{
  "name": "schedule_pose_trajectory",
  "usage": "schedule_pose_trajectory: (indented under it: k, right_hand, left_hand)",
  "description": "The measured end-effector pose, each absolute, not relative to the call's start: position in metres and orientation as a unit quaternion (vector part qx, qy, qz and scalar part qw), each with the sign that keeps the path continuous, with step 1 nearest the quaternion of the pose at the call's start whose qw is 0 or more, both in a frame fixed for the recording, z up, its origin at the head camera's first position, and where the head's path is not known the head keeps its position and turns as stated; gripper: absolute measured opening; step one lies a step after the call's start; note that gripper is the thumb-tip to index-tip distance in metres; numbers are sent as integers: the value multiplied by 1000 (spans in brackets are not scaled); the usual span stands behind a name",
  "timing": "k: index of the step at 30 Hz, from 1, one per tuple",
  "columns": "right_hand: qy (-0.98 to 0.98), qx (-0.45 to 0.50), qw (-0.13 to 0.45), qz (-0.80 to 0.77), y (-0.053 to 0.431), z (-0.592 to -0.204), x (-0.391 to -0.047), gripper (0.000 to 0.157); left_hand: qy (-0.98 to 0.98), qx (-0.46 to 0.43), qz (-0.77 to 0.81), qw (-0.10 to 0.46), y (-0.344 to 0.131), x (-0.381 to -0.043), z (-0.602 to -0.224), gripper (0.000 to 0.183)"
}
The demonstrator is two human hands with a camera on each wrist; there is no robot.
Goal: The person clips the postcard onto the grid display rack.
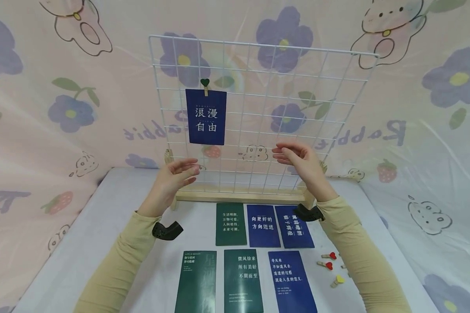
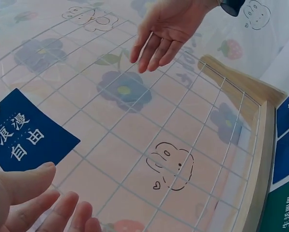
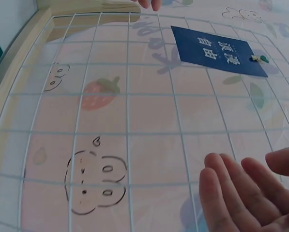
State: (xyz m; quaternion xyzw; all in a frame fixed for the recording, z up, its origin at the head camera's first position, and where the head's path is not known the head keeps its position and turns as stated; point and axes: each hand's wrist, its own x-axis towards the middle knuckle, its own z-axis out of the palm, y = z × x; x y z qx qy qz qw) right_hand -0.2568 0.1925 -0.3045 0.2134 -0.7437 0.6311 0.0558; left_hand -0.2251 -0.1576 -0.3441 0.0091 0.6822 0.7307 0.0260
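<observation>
A white wire grid stands upright in a wooden base. On its upper left hangs a dark blue card with white characters, held by a small wooden clip with a green heart. My left hand is raised before the grid's lower left, below that card, its fingers loosely extended and holding nothing. Opposite it, my right hand hovers before the grid's lower right, also bare of any object. In the right wrist view its relaxed fingers overlap the wires.
Three cards, including a green one, lie in a row close to the base. Nearer me is a second row with two green cards and a blue one. Clips with red hearts and a yellow one lie beside my right forearm.
</observation>
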Motion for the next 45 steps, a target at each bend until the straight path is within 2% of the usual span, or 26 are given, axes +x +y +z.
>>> schedule_pose_trajectory:
  k: [8,18,25,35,45]
  right_hand:
    - [-749,192,30,633,228,-328,-246,36]
    - [-789,150,-6,596,269,-369,-229,46]
    - [-791,138,-5,596,294,-388,-214,47]
    - [-798,78,-14,597,324,-421,-190,48]
    - [-825,58,-39,560,347,-434,-168,50]
  left_hand:
    - [669,33,739,74,-164,-221,-360,44]
    - [686,22,715,133,-165,-217,-394,49]
    - [692,7,699,178,-158,-213,-420,46]
    - [660,-28,719,214,-152,-213,-446,47]
    - [658,-17,719,226,-148,-217,-464,44]
